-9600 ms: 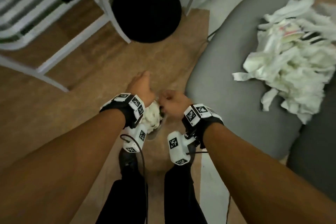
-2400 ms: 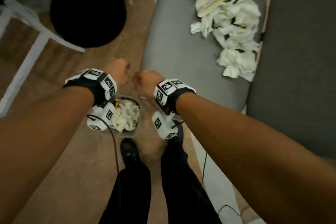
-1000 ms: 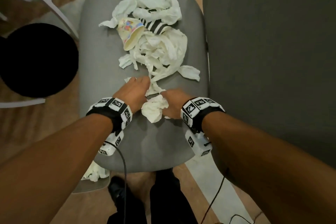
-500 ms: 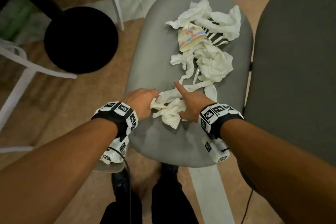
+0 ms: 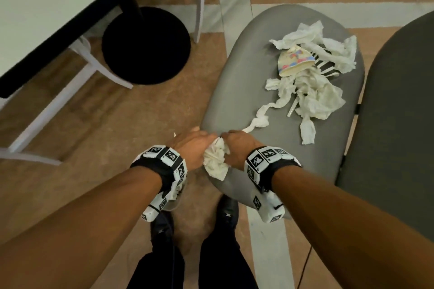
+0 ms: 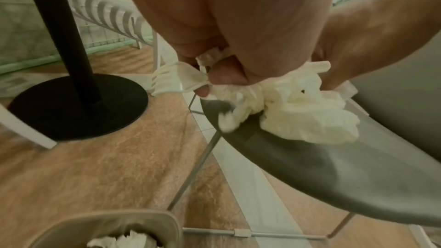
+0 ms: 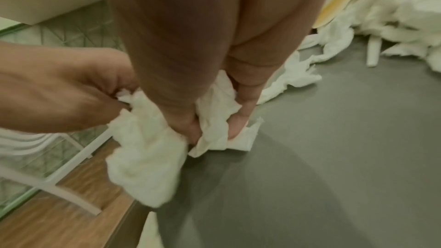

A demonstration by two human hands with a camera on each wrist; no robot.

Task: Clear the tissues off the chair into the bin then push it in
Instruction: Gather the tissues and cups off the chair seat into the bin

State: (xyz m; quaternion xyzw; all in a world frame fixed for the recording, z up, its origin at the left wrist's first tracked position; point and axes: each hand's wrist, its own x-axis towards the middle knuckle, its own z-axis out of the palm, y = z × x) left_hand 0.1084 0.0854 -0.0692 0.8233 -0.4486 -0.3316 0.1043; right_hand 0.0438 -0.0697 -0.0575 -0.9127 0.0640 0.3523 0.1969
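Left hand [image 5: 191, 148]: curled round the left side of a wad of tissues [image 5: 215, 162], fingers pinching the paper; a torn scrap sticks out past the fingertips in the left wrist view.
Right hand [image 5: 236, 149]: curled round the right side of the same wad, thumb and fingers pressed into the folds, as the right wrist view shows.
Wad of tissues: bunched between the two hands, which nearly touch; it sits at the near left edge of the chair seat [image 5: 234, 91] and partly overhangs that edge.
Trailing strip [image 5: 260, 117]: a twisted length of tissue runs from the right hand away and to the right, toward the loose heap.
Loose heap of tissues [image 5: 314, 91]: well beyond the right hand on the far part of the seat, spread and crumpled.
Paper cup [image 5: 294, 60]: lying on its side in the heap, printed with coloured marks, farther from the hands than most of the paper.
Bin [image 6: 107, 229]: on the floor below the left wrist, beside the chair's leg; white tissues lie inside it.
Chair back [image 5: 399, 124]: dark grey, to the right of the right forearm.
Black round base [image 5: 145, 46]: on the wooden floor ahead and left of the left hand, with a black post rising from it.
Desk [image 5: 47, 2]: pale top with a dark edge, far left of the left hand.
Shoes [image 5: 226, 209]: dark, on the floor below both wrists.
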